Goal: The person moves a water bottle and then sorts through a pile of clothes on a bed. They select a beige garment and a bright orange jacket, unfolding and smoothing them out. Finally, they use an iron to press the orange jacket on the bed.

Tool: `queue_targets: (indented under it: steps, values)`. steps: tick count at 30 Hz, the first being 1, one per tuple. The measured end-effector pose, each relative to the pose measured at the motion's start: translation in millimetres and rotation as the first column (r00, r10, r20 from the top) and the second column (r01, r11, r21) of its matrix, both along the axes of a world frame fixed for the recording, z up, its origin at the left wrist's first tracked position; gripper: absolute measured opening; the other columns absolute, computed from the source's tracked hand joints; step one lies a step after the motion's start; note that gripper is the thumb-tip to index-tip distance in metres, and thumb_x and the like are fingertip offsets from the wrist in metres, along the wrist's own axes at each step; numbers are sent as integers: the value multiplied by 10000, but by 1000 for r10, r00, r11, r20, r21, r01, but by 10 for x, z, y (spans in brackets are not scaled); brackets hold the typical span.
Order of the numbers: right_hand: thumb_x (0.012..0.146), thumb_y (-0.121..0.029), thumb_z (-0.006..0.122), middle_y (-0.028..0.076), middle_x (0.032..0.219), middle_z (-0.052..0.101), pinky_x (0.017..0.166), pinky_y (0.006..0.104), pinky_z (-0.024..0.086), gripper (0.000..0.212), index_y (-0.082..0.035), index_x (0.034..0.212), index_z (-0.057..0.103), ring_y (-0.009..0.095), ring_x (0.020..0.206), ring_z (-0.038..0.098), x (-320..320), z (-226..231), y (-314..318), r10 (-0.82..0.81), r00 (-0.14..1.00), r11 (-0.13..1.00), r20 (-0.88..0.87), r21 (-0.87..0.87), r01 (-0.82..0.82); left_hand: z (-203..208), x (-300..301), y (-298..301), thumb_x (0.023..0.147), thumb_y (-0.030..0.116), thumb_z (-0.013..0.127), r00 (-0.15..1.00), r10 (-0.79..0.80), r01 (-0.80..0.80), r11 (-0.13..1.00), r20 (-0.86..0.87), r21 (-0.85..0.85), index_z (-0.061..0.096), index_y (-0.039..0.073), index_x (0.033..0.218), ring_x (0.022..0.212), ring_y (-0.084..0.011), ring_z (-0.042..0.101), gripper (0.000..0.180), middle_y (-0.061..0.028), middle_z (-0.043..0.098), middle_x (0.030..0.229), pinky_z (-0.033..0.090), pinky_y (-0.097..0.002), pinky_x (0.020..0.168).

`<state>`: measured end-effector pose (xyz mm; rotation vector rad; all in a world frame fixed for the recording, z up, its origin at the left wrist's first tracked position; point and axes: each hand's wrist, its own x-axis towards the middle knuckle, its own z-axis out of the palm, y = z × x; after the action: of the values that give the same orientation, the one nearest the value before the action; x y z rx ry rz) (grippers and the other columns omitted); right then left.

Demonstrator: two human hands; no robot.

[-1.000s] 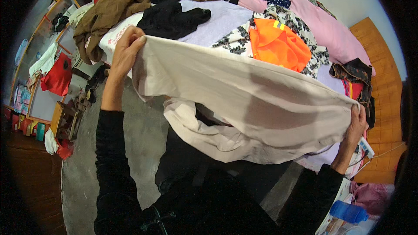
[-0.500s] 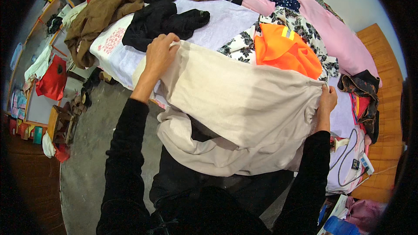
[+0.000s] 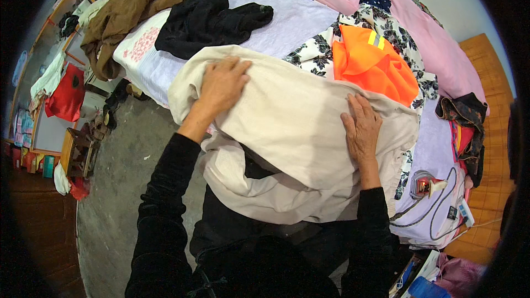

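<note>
Both palms press flat, fingers spread and clasping nothing, on a large cream cotton garment [image 3: 292,116] draped over the near edge of a lilac-sheeted bed [image 3: 309,19]. Left hand [image 3: 223,83] sits at the cloth's ten o'clock corner, right hand [image 3: 361,127] at three o'clock, so the garment's long axis runs between them, ten to four. Its loose lower half hangs toward six o'clock. An orange high-visibility vest [image 3: 372,63] lies just beyond the right hand at twelve o'clock; a crumpled black knit top [image 3: 207,19] lies past the left.
</note>
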<state>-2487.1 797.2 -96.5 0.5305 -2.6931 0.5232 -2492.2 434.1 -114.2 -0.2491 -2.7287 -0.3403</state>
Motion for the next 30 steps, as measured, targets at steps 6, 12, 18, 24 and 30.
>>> queue_targets:
  steps: [6,12,18,24,30]
  values:
    - [916,-287,606,104,1421,513,1086,417,259,465,-119,1347,563,236,1333,439,-105,-333,104,-45,999,997,1,65,45,-305,-32,-448,988,366,487,996,90,-92,989,-18,-119,517,240,1396,1361,-313,398,428,-100,453,1476,289,-488,1092]
    - [929,-301,582,101,1437,504,1081,404,256,470,-129,1366,550,225,1344,434,-120,-300,144,-41,998,997,39,73,38,-281,-126,-369,987,407,481,989,143,-138,981,23,-138,490,276,1418,1362,-342,392,451,-103,431,1490,277,-519,1099]
    - [878,-167,661,181,1264,602,941,385,473,435,-79,1296,579,370,1132,593,150,206,205,199,979,941,43,-288,-179,66,180,-291,924,364,579,982,98,-93,995,164,-39,550,234,1358,1301,-358,466,454,-146,507,1405,357,-560,1028]
    - [853,-62,650,160,1075,647,805,341,515,315,-27,1165,634,302,963,643,1546,497,740,50,995,914,89,-406,-9,56,1638,130,879,187,662,999,-18,13,991,32,136,637,103,1220,1229,-358,514,352,-176,556,1324,395,-483,1001]
    - [875,-42,630,124,979,650,756,324,514,204,-4,1074,649,242,848,651,2388,-179,1195,-149,966,829,211,-506,239,-586,2439,499,923,180,582,998,56,-47,961,-24,274,612,149,1269,1217,-379,511,349,-181,510,1374,415,-489,962]
